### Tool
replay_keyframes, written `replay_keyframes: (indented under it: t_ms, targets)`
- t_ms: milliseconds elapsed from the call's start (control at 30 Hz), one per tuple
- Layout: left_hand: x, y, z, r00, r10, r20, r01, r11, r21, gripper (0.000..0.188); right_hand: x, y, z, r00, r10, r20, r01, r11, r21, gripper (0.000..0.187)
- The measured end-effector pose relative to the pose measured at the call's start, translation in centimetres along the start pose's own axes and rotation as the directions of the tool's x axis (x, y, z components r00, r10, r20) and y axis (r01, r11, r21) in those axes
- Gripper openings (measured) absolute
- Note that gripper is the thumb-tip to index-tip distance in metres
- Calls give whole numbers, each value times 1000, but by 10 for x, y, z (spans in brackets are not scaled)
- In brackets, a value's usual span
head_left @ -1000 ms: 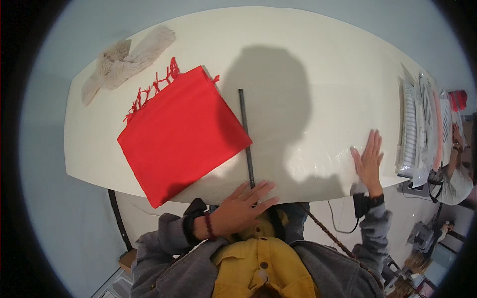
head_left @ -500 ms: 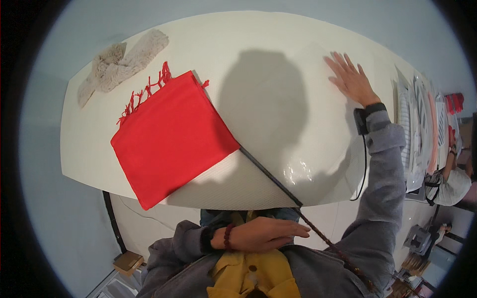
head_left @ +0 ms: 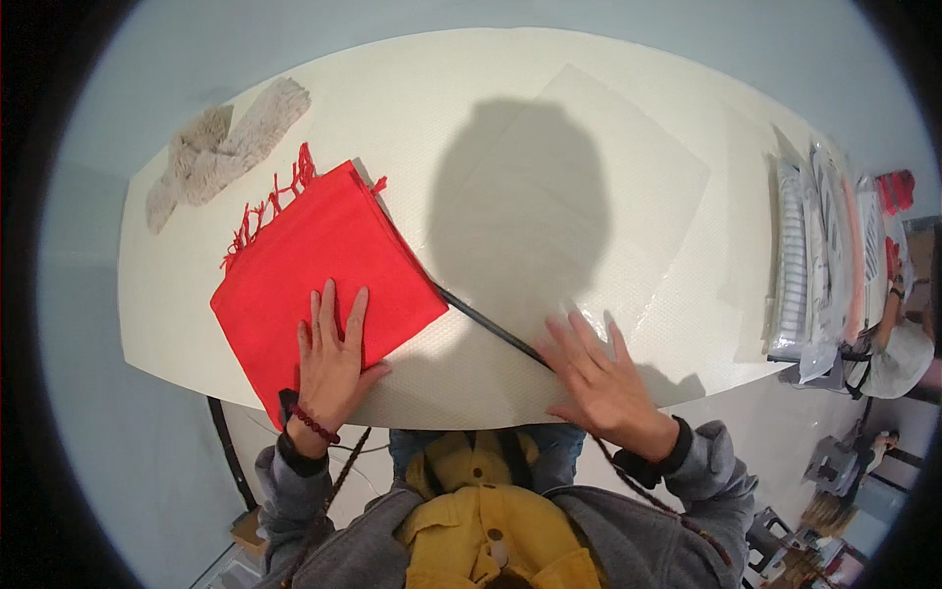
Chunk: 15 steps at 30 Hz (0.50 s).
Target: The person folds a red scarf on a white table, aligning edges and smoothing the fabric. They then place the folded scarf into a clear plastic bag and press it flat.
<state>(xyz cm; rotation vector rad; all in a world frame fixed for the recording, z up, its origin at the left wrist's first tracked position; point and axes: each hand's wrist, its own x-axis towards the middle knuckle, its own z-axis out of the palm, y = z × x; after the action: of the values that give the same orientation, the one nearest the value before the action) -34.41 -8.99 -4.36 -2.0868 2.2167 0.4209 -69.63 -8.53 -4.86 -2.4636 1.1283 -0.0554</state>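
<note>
A folded red scarf with knotted fringe lies at the left of the white table. My left hand rests flat on its near part, fingers spread. My right hand is open over the table's near edge, slightly blurred, with nothing seen in it. Beyond it a clear plastic bag or sheet lies flat, partly in shadow. A thin dark rod or cable runs from under the scarf's right corner toward my right hand, which hides its near end.
At the far left of the white table lies a fluffy beige-grey scarf. Several plastic-wrapped folded textiles are stacked at the right edge. Another person is beyond them. A cardboard box stands on the floor at lower left.
My left hand has gone from in front of my body onto the red scarf. My right hand has come back from the far right to the near edge. The scarf sits slightly lower in view.
</note>
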Motion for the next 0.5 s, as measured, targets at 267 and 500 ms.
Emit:
replay_keyframes:
  t_ms: [267, 500]
  targets:
    - [-25, -35, 26, 979, 90, -181, -86, 996, 26, 73, -15, 69, -12, 982, 64, -179, -127, 922, -365, 56]
    - [-29, -36, 33, 915, 100, -390, -109, 994, -1, 73, 1, 54, -32, 891, 140, -432, -184, 981, -60, 43]
